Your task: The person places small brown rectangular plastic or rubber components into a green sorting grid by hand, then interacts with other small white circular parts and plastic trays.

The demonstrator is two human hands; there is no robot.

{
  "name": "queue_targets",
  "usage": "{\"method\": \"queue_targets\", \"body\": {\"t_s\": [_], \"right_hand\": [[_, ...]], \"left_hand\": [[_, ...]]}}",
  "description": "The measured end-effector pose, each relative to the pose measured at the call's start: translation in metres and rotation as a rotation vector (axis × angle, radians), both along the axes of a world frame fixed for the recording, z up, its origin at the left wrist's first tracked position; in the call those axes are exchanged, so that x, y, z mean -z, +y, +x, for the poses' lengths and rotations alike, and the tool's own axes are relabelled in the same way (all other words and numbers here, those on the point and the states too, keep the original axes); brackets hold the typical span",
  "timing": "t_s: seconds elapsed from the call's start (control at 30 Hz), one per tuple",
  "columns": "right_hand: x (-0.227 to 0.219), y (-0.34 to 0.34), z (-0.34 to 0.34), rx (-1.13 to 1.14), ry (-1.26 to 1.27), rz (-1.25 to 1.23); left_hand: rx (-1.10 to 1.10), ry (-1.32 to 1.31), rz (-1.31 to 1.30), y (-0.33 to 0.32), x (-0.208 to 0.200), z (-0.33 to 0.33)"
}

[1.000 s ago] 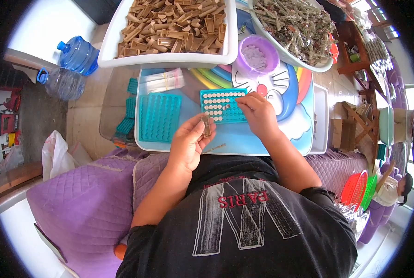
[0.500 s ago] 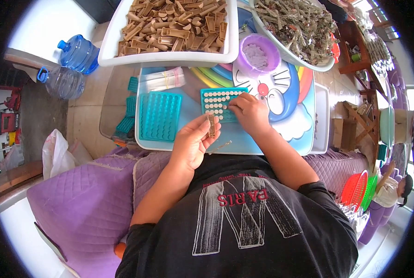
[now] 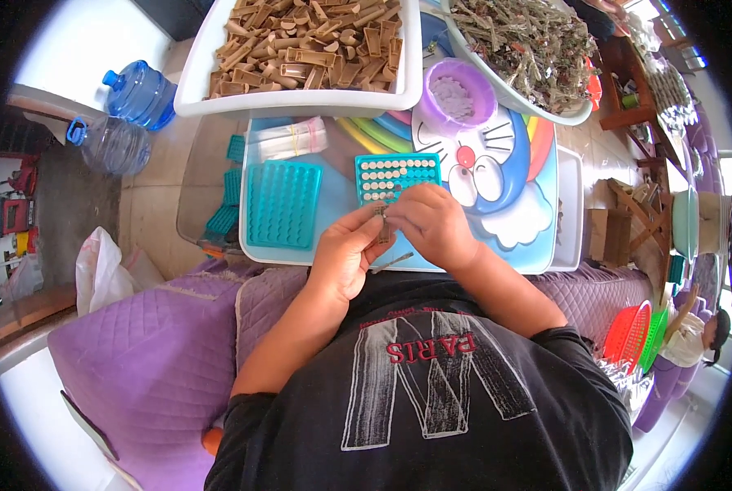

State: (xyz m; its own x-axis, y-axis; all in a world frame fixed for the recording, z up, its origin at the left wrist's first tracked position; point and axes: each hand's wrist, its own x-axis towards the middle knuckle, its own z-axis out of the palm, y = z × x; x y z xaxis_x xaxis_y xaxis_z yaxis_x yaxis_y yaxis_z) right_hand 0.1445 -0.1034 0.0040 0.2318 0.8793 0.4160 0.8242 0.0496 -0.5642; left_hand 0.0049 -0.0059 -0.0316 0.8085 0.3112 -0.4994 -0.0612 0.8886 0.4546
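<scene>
A small brown trough-shaped piece stands roughly upright above the near edge of the table, in front of the person's black shirt. The left hand has its thumb and fingers closed on it. The right hand is drawn in narrow, its fingertips meeting the piece near its top; I can't tell from here whether they pinch anything. Just beyond the hands, and partly hidden by them, sits a teal tray with rows of white discs. A thin strip lies near the left hand, on the side toward the shirt. To the left is a second, larger teal tray, and beyond that a clear-wrapped white bundle. Further out I see a purple bowl of white bits, a white bin heaped with brown pieces, and a pale basin piled with greyish-brown bits.
</scene>
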Motion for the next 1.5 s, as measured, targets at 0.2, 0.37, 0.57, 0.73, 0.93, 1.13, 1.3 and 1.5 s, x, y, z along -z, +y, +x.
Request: {"method": "queue_targets", "body": {"t_s": [0.2,0.37,0.57,0.73,0.93,1.13,1.3,1.5], "right_hand": [[0.015,-0.001,0.011,0.018,-0.022,0.032],[0.031,0.006,0.021,0.327,-0.022,-0.098],[0.044,0.007,0.024,0.289,-0.146,-0.093],[0.016,0.005,0.009,0.238,0.058,-0.041],[0.005,0.006,0.001,0.048,0.053,0.037],[0.004,0.005,-0.003,-0.004,0.04,-0.004],[0.021,0.005,0.005,0.13,0.027,-0.005],[0.04,0.001,0.004,0.17,-0.106,-0.138]], "left_hand": [[-0.019,0.04,0.013,0.0,0.002,-0.001],[-0.022,0.048,0.002,0.003,0.002,-0.001],[-0.022,0.028,-0.02,0.004,0.005,-0.002],[-0.018,0.039,-0.006,0.003,0.003,-0.002],[0.01,0.024,-0.02,0.002,0.003,-0.001],[0.0,-0.005,-0.028,0.002,0.004,-0.003],[-0.024,0.011,-0.011,0.004,0.01,-0.004],[-0.046,0.052,-0.025,0.005,0.012,-0.006]]}}
